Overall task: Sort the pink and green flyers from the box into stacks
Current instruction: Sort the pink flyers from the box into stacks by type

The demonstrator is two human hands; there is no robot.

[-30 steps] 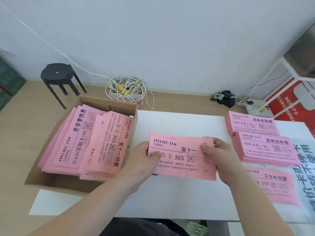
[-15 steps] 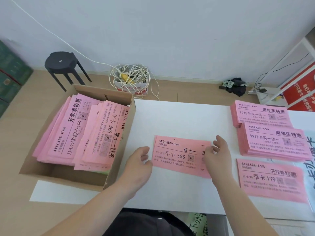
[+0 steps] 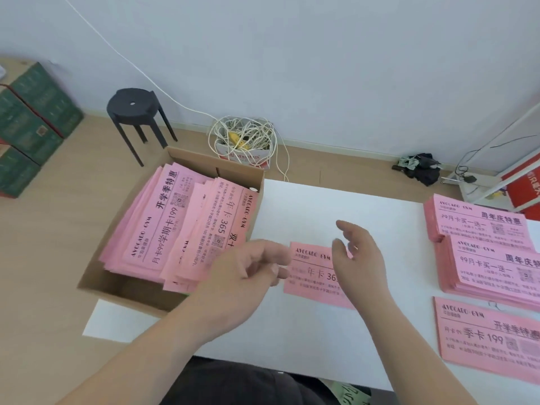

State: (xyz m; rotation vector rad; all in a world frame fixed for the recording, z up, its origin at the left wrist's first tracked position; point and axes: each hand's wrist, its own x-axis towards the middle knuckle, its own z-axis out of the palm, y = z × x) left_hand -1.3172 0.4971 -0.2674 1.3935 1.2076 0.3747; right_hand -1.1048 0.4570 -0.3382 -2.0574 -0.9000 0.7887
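A pink flyer point(image 3: 312, 276) lies flat on the white table point(image 3: 327, 211), partly hidden by my hands. My left hand point(image 3: 248, 270) hovers just left of it with loosely bent fingers and holds nothing. Raised over the flyer's right half, my right hand point(image 3: 358, 252) has relaxed fingers and is also empty. The cardboard box point(image 3: 122, 290) on the left holds several fanned pink flyers point(image 3: 175, 226). Two pink stacks point(image 3: 479, 226) point(image 3: 496, 267) and a single pink flyer point(image 3: 491, 337) sit at the table's right.
A black stool point(image 3: 133, 108), a bag of tangled white cable point(image 3: 244, 141) and green boxes point(image 3: 32, 118) stand on the floor behind. A white rack with red signs point(image 3: 520, 182) is at the far right. A green paper point(image 3: 347, 394) peeks out below the table.
Both hands set the pink flyer down on the table and let go of it. The left hand has drifted left toward the box and the right hand has lifted off.
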